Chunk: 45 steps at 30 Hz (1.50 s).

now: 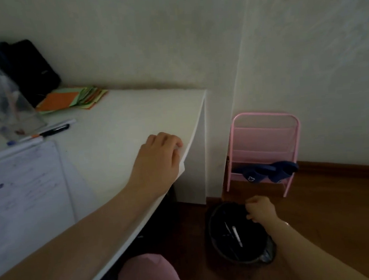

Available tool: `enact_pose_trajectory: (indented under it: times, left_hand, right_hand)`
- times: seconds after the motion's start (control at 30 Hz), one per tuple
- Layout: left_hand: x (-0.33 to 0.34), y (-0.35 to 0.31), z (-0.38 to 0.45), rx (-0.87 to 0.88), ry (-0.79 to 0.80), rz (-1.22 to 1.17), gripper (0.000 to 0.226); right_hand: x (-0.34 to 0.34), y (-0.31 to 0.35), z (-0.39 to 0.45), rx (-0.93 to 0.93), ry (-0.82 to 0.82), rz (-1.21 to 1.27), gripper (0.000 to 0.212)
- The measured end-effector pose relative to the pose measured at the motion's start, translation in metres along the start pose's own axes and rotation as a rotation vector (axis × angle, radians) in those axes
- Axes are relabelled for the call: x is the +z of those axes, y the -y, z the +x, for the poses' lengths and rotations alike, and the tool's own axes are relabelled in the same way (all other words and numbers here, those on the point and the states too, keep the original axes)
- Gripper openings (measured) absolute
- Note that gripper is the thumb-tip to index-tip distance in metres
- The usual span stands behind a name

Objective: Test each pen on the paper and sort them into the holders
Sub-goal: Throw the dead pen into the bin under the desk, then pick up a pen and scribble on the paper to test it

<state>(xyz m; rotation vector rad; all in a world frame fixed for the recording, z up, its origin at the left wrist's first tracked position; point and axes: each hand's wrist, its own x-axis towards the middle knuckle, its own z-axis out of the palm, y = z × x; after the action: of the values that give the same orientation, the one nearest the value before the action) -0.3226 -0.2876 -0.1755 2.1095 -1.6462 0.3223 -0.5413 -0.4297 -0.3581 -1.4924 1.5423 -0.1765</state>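
— Resting on the desk's [116, 132] right edge, the left hand [158, 157] has its fingers curled over the rim, holding nothing.

— And the right hand [260, 209]?

— Down over the black bin [219, 248] on the floor, by its far rim; fingers curled shut, whether they pinch anything I cannot tell. A white pen [237, 235] lies inside the bin.

— The rest?

— Near the desk's left edge: the scribbled paper [25, 187], loose pens [53, 130] just beyond it, a clear holder [8, 106], coloured notes [72, 98] at the back. A pink rack [266, 146] stands against the wall.
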Motion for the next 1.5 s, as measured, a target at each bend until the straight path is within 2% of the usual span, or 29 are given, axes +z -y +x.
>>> enact_pose_trajectory:
  times: [0.1,0.17,0.23,0.37,0.53,0.7,0.8,0.9,1.1,1.3,1.4,1.5]
  left_hand:
    - [-0.007,-0.003,-0.001,0.018,0.038,0.008,0.034]
    - [-0.019,-0.002,0.001,-0.019,0.057,-0.053,0.030]
    - [-0.039,0.008,0.001,-0.102,0.039,-0.153,0.023]
    - [-0.091,0.063,-0.014,-0.219,-0.145,-0.137,0.020]
    - [-0.138,0.152,-0.068,-0.503,-0.256,-0.102,0.017]
    - [-0.150,0.202,-0.124,-0.631,-0.162,0.051,0.017]
    - [-0.149,0.215,-0.141,-0.676,-0.127,0.064,0.016]
    - [-0.141,0.219,-0.151,-0.670,-0.129,0.052,0.015]
    - [-0.133,0.219,-0.152,-0.649,-0.197,0.102,0.019]
    - [-0.136,0.219,-0.151,-0.675,-0.194,0.178,0.018]
    - [-0.145,0.220,-0.148,-0.721,-0.342,0.100,0.020]
    - [-0.151,0.232,-0.147,-0.682,-0.494,0.150,0.043]
  right_hand:
    - [-0.020,0.048,-0.012,-0.177,-0.206,0.026,0.016]
    - [-0.031,0.096,-0.028,-0.358,-0.274,0.049,0.017]
    - [-0.035,0.152,-0.052,-0.530,-0.317,0.176,0.018]
    - [-0.003,0.258,-0.123,-0.877,-0.217,0.332,0.024]
    - [0.097,0.333,-0.195,-1.209,0.036,0.090,0.021]
    - [0.197,0.352,-0.222,-1.309,0.247,-0.192,0.032]
    - [0.233,0.360,-0.229,-1.376,0.294,-0.388,0.038]
    - [0.262,0.372,-0.231,-1.464,0.230,-0.585,0.042]
    - [0.296,0.393,-0.226,-1.537,0.058,-0.871,0.035]
    - [0.299,0.404,-0.222,-1.591,0.055,-0.900,0.030]
    - [0.281,0.409,-0.229,-1.565,0.163,-0.798,0.029]
    - [0.251,0.415,-0.246,-1.543,0.315,-0.742,0.027]
